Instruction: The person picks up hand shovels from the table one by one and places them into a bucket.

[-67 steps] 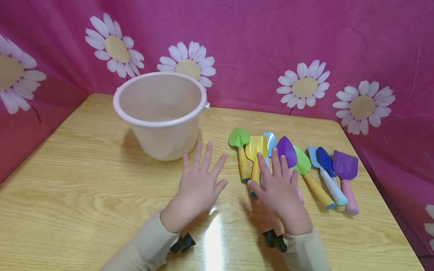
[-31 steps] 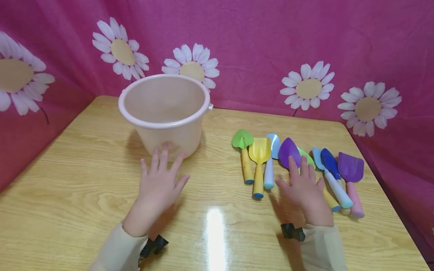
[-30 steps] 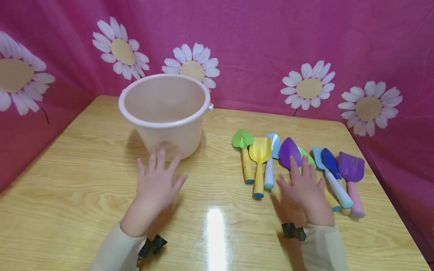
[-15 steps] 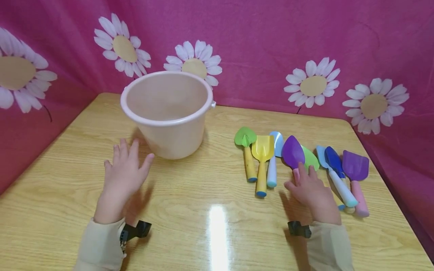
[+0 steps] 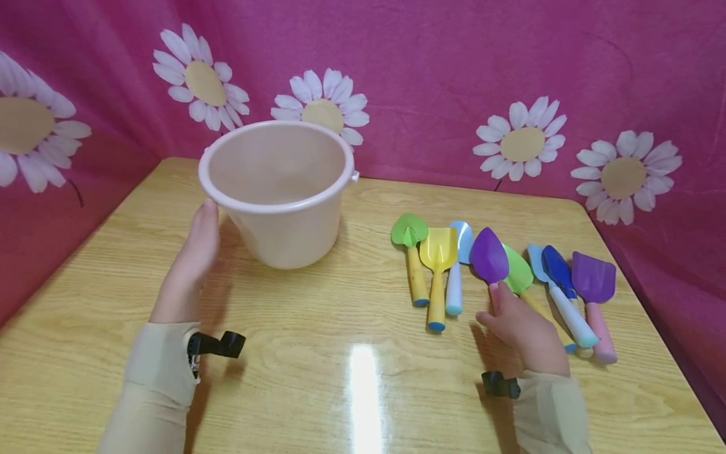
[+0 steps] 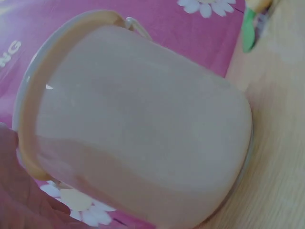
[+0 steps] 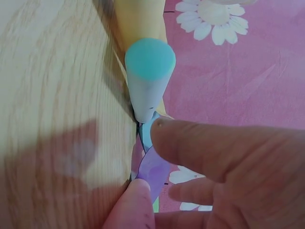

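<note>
In the head view a pale pink bucket (image 5: 289, 236) stands upright on the table. My left hand (image 5: 193, 252) is at its left side, fingertips right at the rim; the left wrist view has this hand (image 6: 26, 198) beside the rim, mostly out of frame. My right hand (image 5: 524, 331) hovers over a purple pointed trowel (image 5: 489, 255), covering most of its pink handle. In the right wrist view the thumb and fingers (image 7: 190, 191) are spread apart, the pink handle (image 7: 133, 207) below them and a white handle with a turquoise end (image 7: 150, 67) further off.
Left of the purple trowel lie a green trowel (image 5: 409, 230), a yellow shovel (image 5: 438, 249) and a light blue one (image 5: 462, 239). On its right are a light green trowel (image 5: 517, 268), several blue ones and a purple shovel (image 5: 593, 277). A pink daisy curtain (image 5: 420, 94) backs the table.
My left hand has moved left, away from the table's middle, then forward to the bucket's left rim. The right hand has shifted right and lowered toward the purple trowel's handle.
</note>
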### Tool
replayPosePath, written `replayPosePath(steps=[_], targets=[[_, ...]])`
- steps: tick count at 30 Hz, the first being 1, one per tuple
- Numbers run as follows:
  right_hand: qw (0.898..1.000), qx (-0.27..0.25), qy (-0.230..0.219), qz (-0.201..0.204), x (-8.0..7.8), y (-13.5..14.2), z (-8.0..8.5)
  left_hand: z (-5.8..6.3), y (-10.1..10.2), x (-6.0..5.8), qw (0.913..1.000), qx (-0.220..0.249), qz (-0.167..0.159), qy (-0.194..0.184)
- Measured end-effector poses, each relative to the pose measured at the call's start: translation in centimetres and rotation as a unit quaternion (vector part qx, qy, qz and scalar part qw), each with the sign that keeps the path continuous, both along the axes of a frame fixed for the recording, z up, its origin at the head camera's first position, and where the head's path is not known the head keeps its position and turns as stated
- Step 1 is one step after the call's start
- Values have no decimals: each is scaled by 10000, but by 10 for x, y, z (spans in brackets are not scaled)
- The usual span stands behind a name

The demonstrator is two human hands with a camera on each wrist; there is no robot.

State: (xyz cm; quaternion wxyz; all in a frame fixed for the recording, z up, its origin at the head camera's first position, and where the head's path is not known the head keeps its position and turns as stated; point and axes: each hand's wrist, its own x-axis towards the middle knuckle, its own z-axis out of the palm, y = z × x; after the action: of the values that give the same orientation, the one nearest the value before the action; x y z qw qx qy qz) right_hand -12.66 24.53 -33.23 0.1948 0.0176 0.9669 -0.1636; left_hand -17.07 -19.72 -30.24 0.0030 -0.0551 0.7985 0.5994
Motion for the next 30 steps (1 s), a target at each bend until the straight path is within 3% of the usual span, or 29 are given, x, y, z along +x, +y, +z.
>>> replayPosePath(steps=[3,7,11,16,21,30], targets=[[9998,132,-49,-167,0,0,-1,-4,-2,-11,9886,1453,-64,-382],[9992,320,124,-227,-1,-1,-2,-7,-6,-19,9699,2384,-147,-480],[9977,449,316,-388,-5,-1,-3,-5,-7,-26,9757,2151,-262,-336],[9952,663,402,-604,-10,-2,-5,15,1,-15,9843,1660,-286,-521],[9930,767,550,-705,-13,-2,-6,23,1,-12,9930,976,-273,-603],[9950,576,453,-685,-9,-3,-2,34,-4,-14,9966,-169,-579,-554]])
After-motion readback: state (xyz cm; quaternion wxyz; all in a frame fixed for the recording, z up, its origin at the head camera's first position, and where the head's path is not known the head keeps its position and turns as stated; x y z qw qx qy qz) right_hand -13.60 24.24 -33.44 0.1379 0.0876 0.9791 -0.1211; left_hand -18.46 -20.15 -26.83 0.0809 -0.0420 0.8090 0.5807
